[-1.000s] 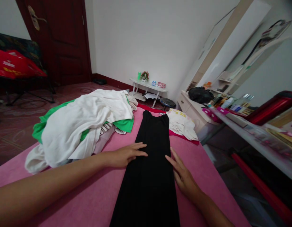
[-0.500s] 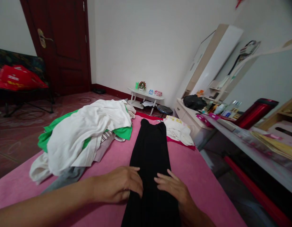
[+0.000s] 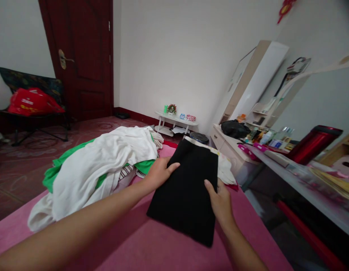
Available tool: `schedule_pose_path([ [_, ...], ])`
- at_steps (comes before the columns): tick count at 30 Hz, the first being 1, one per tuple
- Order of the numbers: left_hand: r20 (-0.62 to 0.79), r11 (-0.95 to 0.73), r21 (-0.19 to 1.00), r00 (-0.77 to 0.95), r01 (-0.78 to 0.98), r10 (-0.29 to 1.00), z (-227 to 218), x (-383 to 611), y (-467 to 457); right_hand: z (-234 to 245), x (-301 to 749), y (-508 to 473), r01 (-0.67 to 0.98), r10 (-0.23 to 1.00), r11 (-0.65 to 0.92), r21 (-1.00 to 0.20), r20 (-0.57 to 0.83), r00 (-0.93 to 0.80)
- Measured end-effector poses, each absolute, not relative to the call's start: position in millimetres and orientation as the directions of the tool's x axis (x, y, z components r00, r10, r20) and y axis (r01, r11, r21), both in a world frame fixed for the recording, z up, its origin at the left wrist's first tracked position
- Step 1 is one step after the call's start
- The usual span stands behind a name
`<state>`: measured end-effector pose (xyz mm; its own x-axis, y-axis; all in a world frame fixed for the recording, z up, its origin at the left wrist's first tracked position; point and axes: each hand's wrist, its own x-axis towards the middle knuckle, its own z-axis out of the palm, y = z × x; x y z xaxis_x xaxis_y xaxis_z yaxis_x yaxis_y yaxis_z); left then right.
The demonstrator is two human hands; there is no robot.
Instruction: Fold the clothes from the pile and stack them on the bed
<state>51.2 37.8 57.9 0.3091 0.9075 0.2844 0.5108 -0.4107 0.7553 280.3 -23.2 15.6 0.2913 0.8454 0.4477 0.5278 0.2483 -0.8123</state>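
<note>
A black garment point(image 3: 188, 192), by its long shape a pair of black trousers, is folded into a compact rectangle and held tilted over the pink bed cover. A thin pale strip shows along its far edge. My left hand point(image 3: 161, 171) grips its left side with the thumb on top and the other fingers partly hidden. On the opposite side, my right hand point(image 3: 220, 197) holds the edge, thumb over the front and fingers behind. Left of the trousers lies a loose heap of white clothes point(image 3: 106, 162) with green fabric point(image 3: 146, 166) showing under it. Folded white clothing point(image 3: 226, 171) lies beyond the right hand.
The pink bed cover point(image 3: 118, 241) spreads beneath everything. Along the right stand a dresser point(image 3: 221, 141) and a desk edge point(image 3: 293, 180) with bottles and a red cylinder point(image 3: 315, 143). A small white table point(image 3: 174, 117) stands by the wall; a chair at left bears a red bag point(image 3: 34, 101).
The trousers, stretched out flat on the bed before, are now folded shorter and lifted. Both hands have moved forward from resting on the cloth to gripping its sides. The view has shifted slightly.
</note>
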Motion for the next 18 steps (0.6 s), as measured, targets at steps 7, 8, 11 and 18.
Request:
schedule_pose_path([
  [7,0.091,-0.129,0.396,0.1,0.909,0.991,-11.4,79.7,79.7,-55.7,297.2,23.0,0.831,0.872,-0.091,-0.548,0.36,0.333],
  [8,0.088,-0.12,0.394,0.092,0.911,0.992,-17.3,80.0,79.6,-58.9,298.2,22.8,0.834,0.872,-0.09,-0.544,0.361,0.33],
  [11,0.077,-0.108,0.396,0.085,0.912,0.993,-25.2,77.6,81.3,-58.7,299.5,20.8,0.82,0.866,-0.059,-0.569,0.379,0.325],
  [18,0.231,-0.238,0.455,0.145,0.858,0.962,16.1,69.5,68.7,-39.8,292.1,15.1,0.693,0.846,0.143,-0.706,0.451,0.284],
])
